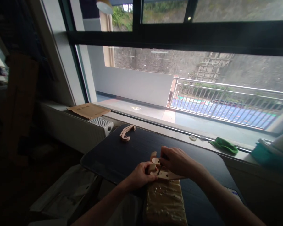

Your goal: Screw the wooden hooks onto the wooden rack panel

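Note:
My left hand is closed on the rounded end of a light wooden piece with small dark holes, held above the near part of the dark table. In my closed right hand is a thin dark tool, like a screwdriver; its shaft points down at the wood, near a hole. My fingers cover its handle. Just below the wood lies a box-shaped bundle wrapped in shiny brown tape. Farther back on the table, a second curved wooden piece lies apart from both hands.
Along the window sill are a green cloth-like item, a small round roll and a teal container. A brown envelope rests over the white radiator at left. A pale box stands below the table's left edge.

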Available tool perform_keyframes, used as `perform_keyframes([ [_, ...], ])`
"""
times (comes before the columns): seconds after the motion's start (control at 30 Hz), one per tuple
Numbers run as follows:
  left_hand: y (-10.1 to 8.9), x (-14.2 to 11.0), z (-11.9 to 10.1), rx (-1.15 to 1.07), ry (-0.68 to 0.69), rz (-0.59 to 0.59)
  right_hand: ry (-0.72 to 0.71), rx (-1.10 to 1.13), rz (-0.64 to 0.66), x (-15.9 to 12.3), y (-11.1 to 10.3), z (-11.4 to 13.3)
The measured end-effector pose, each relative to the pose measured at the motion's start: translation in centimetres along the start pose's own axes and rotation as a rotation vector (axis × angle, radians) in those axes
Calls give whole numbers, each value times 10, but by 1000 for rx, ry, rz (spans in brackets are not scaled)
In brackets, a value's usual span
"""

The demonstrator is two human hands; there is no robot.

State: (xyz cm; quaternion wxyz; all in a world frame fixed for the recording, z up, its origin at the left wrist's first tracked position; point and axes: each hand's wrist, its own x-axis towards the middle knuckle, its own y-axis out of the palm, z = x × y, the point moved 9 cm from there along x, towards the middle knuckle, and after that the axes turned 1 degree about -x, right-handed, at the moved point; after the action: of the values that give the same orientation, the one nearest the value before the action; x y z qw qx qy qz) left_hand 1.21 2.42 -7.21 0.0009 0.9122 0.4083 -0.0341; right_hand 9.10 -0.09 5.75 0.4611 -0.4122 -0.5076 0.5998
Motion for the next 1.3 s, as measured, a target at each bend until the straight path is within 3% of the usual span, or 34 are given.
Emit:
perform_keyframes([
  [0.1, 0, 0, -3, -7, -13, 25, 0, -45, 16, 1, -1, -3],
  [0.3, 0, 0, -3, 25, -20, 37, -176, -65, 69, 1, -8, 13],
  [0.6, 2, -3, -8, 18, -27, 20, -63, -108, 62, -1, -5, 9],
  [0.83, 2, -3, -2, -31, 21, -20, -189, -88, 92, 0, -9, 21],
  [1.1, 2, -5, -4, -41, 15, -34, -85, -127, 36, 0, -6, 14],
  [1.3, 1, -4, -4, -27, -2, -39, -160, -93, 58, -2, -10, 17],
])
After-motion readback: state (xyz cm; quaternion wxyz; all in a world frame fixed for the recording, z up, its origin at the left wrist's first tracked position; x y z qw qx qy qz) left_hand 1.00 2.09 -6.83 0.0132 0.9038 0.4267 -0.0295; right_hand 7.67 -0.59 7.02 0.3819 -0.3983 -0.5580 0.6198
